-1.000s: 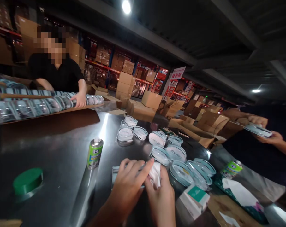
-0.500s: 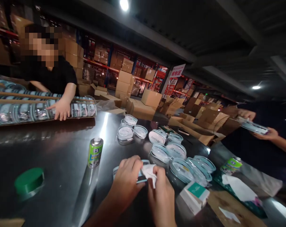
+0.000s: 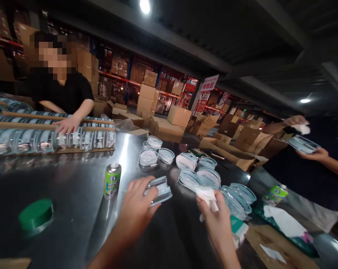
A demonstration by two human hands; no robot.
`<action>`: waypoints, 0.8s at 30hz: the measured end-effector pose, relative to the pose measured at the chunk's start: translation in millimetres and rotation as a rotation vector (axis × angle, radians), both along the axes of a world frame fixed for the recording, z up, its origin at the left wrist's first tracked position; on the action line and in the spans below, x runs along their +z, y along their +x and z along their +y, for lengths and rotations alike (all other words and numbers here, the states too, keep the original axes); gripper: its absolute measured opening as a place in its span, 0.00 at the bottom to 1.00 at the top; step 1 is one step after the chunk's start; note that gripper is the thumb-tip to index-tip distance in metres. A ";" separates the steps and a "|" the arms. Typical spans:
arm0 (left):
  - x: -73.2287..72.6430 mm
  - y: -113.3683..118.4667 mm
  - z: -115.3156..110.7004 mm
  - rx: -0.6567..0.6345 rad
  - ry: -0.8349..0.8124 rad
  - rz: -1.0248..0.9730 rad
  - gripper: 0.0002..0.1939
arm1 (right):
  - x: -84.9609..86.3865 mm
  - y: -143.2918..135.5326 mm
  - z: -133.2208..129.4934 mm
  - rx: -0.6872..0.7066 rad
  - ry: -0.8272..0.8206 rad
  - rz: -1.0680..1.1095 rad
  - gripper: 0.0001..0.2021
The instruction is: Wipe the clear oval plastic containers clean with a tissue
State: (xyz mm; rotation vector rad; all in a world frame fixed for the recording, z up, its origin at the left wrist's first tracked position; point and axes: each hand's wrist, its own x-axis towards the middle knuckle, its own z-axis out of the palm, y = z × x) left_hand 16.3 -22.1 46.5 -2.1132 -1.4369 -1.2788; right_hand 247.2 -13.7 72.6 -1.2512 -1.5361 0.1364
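My left hand [image 3: 139,200] grips a small clear plastic case with pale blue edging [image 3: 162,192], tilted above the dark metal table [image 3: 74,231]. Its exact kind I cannot make out. A crumpled white tissue [image 3: 206,195] is pinched in my right hand [image 3: 215,213], apart from the case. Beyond my hands lie several similar clear cases with blue rims [image 3: 188,179], some with lettering on a white face. Left of my left hand stands a green spray can [image 3: 112,182]. A small white-and-green box [image 3: 238,229] sits beside my right wrist, partly hidden by it.
At far left, a co-worker's hand [image 3: 69,123] rests on rows of packed cases [image 3: 26,142]. Another person at right holds a case [image 3: 304,145] and a white tissue. A green lid [image 3: 36,214], second green can [image 3: 277,194] and tissue pack [image 3: 286,228] lie about.
My hands have moved apart: the tissue has come off the case and shifted right with my right hand. My left hand has turned the case. The person at right has lifted a tissue off their case.
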 end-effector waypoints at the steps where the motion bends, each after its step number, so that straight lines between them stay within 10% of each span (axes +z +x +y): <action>1: -0.4 3.7 -1.9 -0.030 0.017 -0.003 0.13 | -3.1 -12.2 -3.6 0.053 -0.017 0.014 0.10; 7: -1.7 23.3 -8.8 -0.068 0.074 0.061 0.16 | -17.9 -61.2 -12.0 0.109 -0.066 -0.017 0.08; 24: -8.9 30.0 -2.9 -0.093 0.095 0.137 0.08 | -21.2 -56.7 -14.1 0.101 -0.114 -0.230 0.07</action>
